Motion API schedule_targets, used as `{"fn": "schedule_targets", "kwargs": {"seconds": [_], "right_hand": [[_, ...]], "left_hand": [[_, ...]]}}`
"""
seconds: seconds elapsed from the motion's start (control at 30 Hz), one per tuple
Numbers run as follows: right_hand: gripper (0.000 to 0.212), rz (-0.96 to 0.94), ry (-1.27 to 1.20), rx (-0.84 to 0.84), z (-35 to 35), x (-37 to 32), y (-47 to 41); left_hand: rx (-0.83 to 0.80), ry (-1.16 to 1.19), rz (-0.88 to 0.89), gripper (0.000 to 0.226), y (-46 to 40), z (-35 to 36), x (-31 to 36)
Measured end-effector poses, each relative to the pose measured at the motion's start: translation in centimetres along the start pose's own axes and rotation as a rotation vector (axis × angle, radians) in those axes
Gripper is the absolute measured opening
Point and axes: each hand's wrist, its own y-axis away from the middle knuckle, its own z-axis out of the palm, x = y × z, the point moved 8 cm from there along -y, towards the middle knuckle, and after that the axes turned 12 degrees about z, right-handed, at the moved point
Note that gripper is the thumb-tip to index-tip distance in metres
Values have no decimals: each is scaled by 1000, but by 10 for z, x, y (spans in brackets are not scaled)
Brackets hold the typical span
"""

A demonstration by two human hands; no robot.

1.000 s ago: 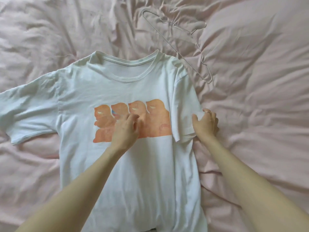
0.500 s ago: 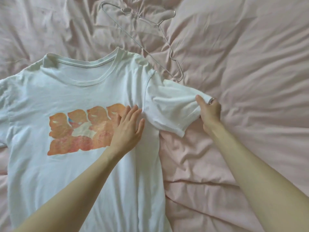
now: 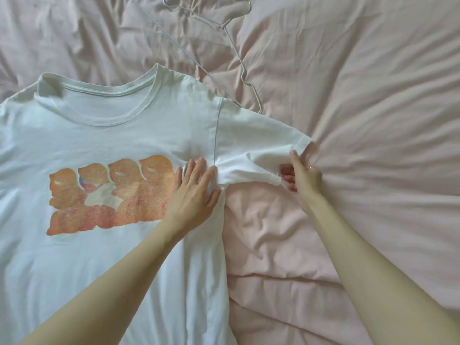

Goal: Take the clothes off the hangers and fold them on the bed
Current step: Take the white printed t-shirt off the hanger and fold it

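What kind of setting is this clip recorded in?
Most likely a bedroom, on a bed: rumpled pink bedding fills the view, a white T-shirt lies spread on it, and a bare wire hanger sits beside it.

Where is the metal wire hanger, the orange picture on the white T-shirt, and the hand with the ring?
Silver wire hanger (image 3: 239, 57), head view, on its right-hand wire.
Orange print (image 3: 139, 192) on the white T-shirt (image 3: 124, 135), head view, on the print's middle.
Right hand (image 3: 302, 174) with ring, head view, on its back, pinching the sleeve.

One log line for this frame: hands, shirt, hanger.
left hand: flat on shirt | right hand: pinching sleeve hem | hanger: off shirt, on bed | stage: spreading, unfolded
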Motion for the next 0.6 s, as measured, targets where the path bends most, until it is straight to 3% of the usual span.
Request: {"fn": "schedule_targets", "kwargs": {"seconds": [0.13,0.37,0.47,0.6], "right_hand": [[23,131,148,-155,19,17,7],[11,278,23,-287,42,16,25],[9,150,-42,-193,34,7,21],[24,-60,119,59,2,-9,13]], "left_hand": [[6,41,-20,70,0,2,7],[-21,98,-7,76,7,9,21],[-26,193,-16,74,7,9,27],[23,278,22,68,4,1,39]]}}
